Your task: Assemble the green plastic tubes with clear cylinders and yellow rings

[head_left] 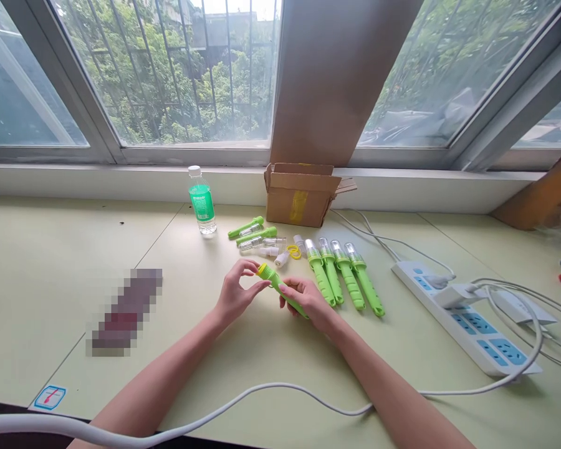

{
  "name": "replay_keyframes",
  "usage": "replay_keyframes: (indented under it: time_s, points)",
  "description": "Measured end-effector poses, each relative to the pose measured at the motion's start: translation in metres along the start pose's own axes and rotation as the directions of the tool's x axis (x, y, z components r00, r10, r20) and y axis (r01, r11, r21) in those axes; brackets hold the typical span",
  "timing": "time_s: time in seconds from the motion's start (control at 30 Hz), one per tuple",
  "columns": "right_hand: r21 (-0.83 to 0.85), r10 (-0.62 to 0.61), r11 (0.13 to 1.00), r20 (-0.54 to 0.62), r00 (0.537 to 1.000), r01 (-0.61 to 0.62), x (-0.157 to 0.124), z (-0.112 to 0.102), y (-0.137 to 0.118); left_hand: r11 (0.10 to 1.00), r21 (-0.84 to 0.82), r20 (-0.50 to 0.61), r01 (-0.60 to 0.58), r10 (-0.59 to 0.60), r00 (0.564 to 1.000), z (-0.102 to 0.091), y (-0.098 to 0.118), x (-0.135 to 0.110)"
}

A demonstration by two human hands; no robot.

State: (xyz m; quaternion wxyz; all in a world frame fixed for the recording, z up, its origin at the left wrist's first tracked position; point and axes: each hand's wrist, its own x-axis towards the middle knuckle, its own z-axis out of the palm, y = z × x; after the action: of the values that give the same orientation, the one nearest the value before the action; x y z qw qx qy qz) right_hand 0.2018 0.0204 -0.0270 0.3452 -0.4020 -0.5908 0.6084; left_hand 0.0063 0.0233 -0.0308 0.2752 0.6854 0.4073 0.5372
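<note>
My right hand (306,299) is wrapped round a bright green plastic handle (277,284), which tilts up to the left above the table. A yellow ring (262,269) sits at the handle's threaded upper end. My left hand (236,292) has its fingertips against this ring, with the thumb close to the handle's neck. Just beyond lie loose yellow rings (293,252), a white plastic part (282,259) and clear tubes (275,242). Two more green handles (257,236) rest behind them. Right of my hands, several green sticks with clear caps (347,274) lie side by side.
An open cardboard box (297,198) and a water bottle (202,202) stand near the window sill. On the right lies a white power strip (467,324) with plugs and cables. A white cable (280,385) crosses the front of the table (182,249). A blurred patch (127,312) covers something at left.
</note>
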Motion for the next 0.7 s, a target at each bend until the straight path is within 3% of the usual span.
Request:
replay_keyframes:
  time_s: [0.7]
  points:
    - [-0.029,0.015,0.999,-0.027,1.0,-0.016,-0.0017,0.0009,-0.002,1.0,-0.014,0.008,0.02,-0.02,1.0,0.0009,-0.0008,0.0003]
